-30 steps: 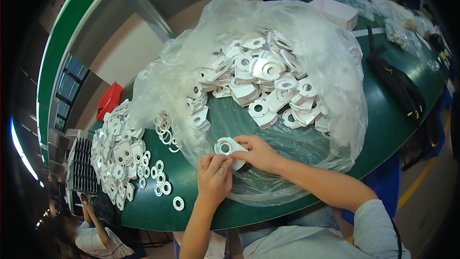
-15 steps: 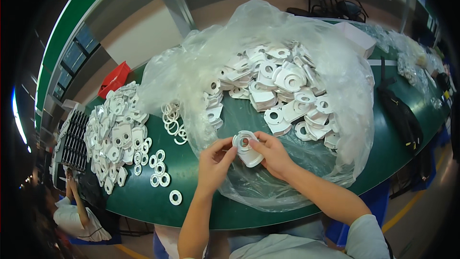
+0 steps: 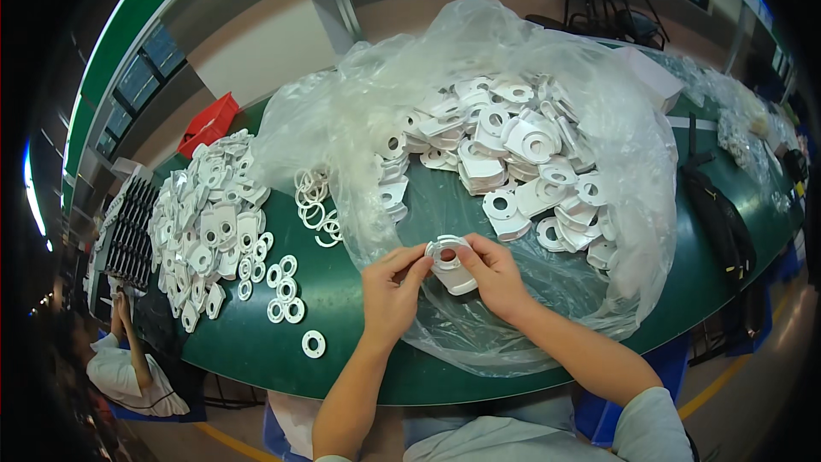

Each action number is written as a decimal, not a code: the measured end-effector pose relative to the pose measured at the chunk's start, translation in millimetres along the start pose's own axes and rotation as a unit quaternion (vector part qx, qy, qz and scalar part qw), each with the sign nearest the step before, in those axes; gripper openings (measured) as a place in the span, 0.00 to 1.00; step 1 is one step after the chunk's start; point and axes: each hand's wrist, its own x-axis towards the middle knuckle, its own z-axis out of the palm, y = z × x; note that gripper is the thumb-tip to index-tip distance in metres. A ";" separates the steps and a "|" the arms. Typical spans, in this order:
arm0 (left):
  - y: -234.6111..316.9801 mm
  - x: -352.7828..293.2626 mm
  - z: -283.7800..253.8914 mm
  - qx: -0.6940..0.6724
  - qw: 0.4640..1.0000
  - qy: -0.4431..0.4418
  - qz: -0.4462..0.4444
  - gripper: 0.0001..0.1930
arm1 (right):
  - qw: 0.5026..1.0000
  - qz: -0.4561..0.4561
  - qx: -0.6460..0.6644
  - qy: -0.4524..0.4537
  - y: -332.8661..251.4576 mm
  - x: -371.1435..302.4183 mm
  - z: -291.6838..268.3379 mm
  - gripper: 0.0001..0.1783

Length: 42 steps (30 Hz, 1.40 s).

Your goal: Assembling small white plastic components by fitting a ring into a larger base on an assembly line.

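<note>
A white plastic part [image 3: 456,281] with a round ring-shaped end is held between my two hands, above the near edge of the plastic bag. My left hand [image 3: 392,289] pinches the rim of its round end with thumb and fingertips. My right hand [image 3: 499,281] grips the other side, the thumb lying across its face near the hole. Beyond the hands, a heap of similar white parts [image 3: 534,144] lies inside the open clear plastic bag [image 3: 359,154]. Several flat white rings [image 3: 314,344] lie left of my left forearm.
Thin white hoops [image 3: 311,191] lie beside the bag. Further left are a big pile of white parts [image 3: 205,244], a red bin [image 3: 209,124] and a black slotted rack [image 3: 130,239]. A dark bundle [image 3: 717,214] lies right. Another person [image 3: 132,376] sits at far left.
Both hands have shifted slightly, and the white part has turned a little between the fingers. My right thumb sits closer to its hole. The view has moved a little.
</note>
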 end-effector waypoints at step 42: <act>12.8 -0.3 -3.5 0.181 0.971 -0.040 0.148 0.07 | 0.993 0.010 -0.120 0.005 -11.2 -5.3 6.0 0.14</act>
